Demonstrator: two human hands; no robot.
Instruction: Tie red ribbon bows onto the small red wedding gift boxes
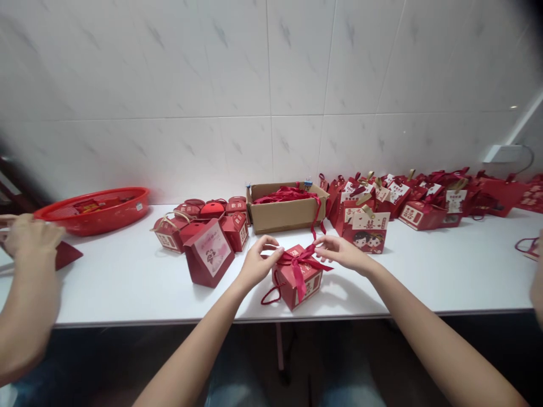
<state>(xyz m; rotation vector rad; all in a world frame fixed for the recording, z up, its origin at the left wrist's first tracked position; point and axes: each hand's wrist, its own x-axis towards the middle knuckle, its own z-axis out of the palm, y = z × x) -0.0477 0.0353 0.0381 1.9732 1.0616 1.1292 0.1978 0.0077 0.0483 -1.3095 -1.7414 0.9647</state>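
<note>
A small red gift box (289,282) with a cream label stands near the table's front edge. Across its top lies a dark red ribbon (299,278) tied in a bow, one tail hanging down the front. At the bow's left side, my left hand (259,261) is closed, thumb and fingers pinching the ribbon. My right hand (345,253) has its fingertips closed on the ribbon at the opposite side. A dark red cord handle (272,296) sticks out at the box's left. Behind it is a cardboard box (288,220) of loose ribbons, one trailing over its edge.
Several red gift boxes (210,249) stand to the left, and many decorated ones (368,229) line the right. A red plastic basket (106,222) holds small packets. At far left, another person's hand (31,234) is by a red folded piece (67,254). Another person's arm shows far right.
</note>
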